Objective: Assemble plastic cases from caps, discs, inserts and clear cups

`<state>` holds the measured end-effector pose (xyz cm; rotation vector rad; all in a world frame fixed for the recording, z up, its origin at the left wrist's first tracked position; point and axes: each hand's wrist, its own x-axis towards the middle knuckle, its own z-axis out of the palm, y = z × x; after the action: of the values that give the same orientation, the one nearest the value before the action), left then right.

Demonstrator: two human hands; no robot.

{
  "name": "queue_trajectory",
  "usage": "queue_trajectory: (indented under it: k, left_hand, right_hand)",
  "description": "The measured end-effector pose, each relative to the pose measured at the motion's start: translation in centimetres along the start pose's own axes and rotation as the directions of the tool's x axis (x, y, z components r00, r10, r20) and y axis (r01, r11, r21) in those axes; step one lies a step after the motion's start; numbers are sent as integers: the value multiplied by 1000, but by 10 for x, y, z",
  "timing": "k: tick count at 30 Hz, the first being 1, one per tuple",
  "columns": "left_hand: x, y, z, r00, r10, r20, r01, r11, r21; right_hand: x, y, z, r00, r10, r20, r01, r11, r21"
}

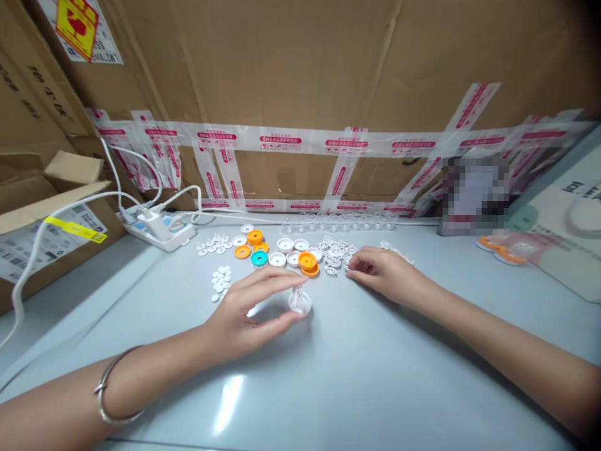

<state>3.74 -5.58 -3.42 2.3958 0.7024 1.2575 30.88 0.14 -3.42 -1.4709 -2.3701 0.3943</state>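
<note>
My left hand (256, 307) grips a small white round cup (304, 305) between thumb and fingers, above the front of the table. A clear or white upright part (297, 294) shows inside the cup, too small to name. My right hand (382, 272) is at the right edge of a pile of small white openwork plastic pieces (335, 254). Its thumb and forefinger are pinched at a small white piece, mostly hidden by the fingertips. Between the hands lie orange round caps (307, 261) and white round caps (278, 259).
A teal cap (259, 258) and small white discs (221, 282) lie at left. Clear round containers (338, 222) line the back, before a large taped cardboard box (291, 75). A power strip (159, 228) with white cables stands back left. A blurred upright object (472, 197) is at right.
</note>
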Motion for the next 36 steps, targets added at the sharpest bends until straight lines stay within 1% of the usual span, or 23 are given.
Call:
queue_trajectory:
  k: [2, 3, 4, 5, 6, 7, 9, 10, 11, 12, 13, 14, 15, 17, 19, 23, 25, 27, 31, 36]
  left_hand:
    - [1, 0, 0, 1000, -14, -12, 14, 1000, -6]
    - [1, 0, 0, 1000, -24, -14, 24, 1000, -7]
    - [1, 0, 0, 999, -34, -17, 33, 999, -7]
    - [1, -1, 0, 999, -40, -19, 40, 999, -5]
    - [1, -1, 1, 999, -46, -19, 46, 999, -2]
    - [1, -1, 1, 998, -52, -17, 52, 999, 2]
    - [0, -1, 4, 998, -65, -9, 65, 998, 5]
    - [-1, -1, 5, 997, -76, -4, 76, 997, 2]
    - [-1, -1, 7, 996, -91, 2, 91, 996, -2]
    - [-2, 0, 9, 995, -103, 8, 103, 995, -5]
    - [-2, 1, 10, 994, -108, 14, 108, 994, -7]
    - [-3, 1, 11, 995, -102, 17, 102, 995, -7]
    - [-3, 2, 12, 996, -84, 21, 85, 996, -7]
    - [-2, 3, 13, 999, -33, 20, 34, 999, -6]
    - [-2, 3, 13, 1000, -2, 15, 2, 1000, -6]
    - [-1, 2, 14, 1000, -5, 25, 5, 1000, 17]
    - [-2, 2, 15, 999, -3, 33, 2, 999, 36]
    - [-2, 2, 16, 999, -3, 36, 1, 998, 58]
    - [-2, 2, 17, 999, 2, 35, -5, 995, 100]
    - [-2, 2, 17, 999, 21, 35, -24, 994, 104]
  right_hand:
    - [0, -2, -3, 1000, 14, -18, -13, 1000, 12]
    - [-1, -5, -5, 999, 35, -26, -33, 998, 58]
    - [-1, -8, -7, 998, 63, -24, -59, 987, 147]
    - [-2, -13, -7, 995, 96, -8, -90, 957, 277]
    - [-4, -19, -7, 992, 127, 18, -122, 893, 433]
    - [-6, -27, -6, 987, 151, 50, -151, 788, 597]
    - [-12, -46, 2, 978, 181, 108, -186, 499, 846]
    - [-16, -55, 7, 972, 189, 137, -195, 341, 920]
    - [-19, -64, 13, 964, 187, 187, -224, 198, 954]
    - [-22, -71, 18, 956, 179, 233, -251, 86, 964]
    - [-24, -77, 23, 949, 167, 269, -274, 4, 962]
    - [-26, -82, 27, 943, 157, 293, -289, -48, 956]
    - [-27, -85, 30, 941, 154, 301, -292, -77, 953]
    - [-28, -88, 34, 941, 165, 296, -284, -91, 955]
    - [-28, -87, 35, 940, 193, 282, -274, -69, 959]
    - [-27, -85, 38, 938, 251, 239, -258, 45, 965]
    - [-26, -86, 39, 940, 244, 238, -269, 99, 958]
    - [-27, -87, 39, 941, 219, 260, -290, 122, 949]
    - [-28, -90, 36, 934, 170, 313, -332, 91, 939]
    - [-28, -86, 35, 918, 104, 383, -389, 43, 920]
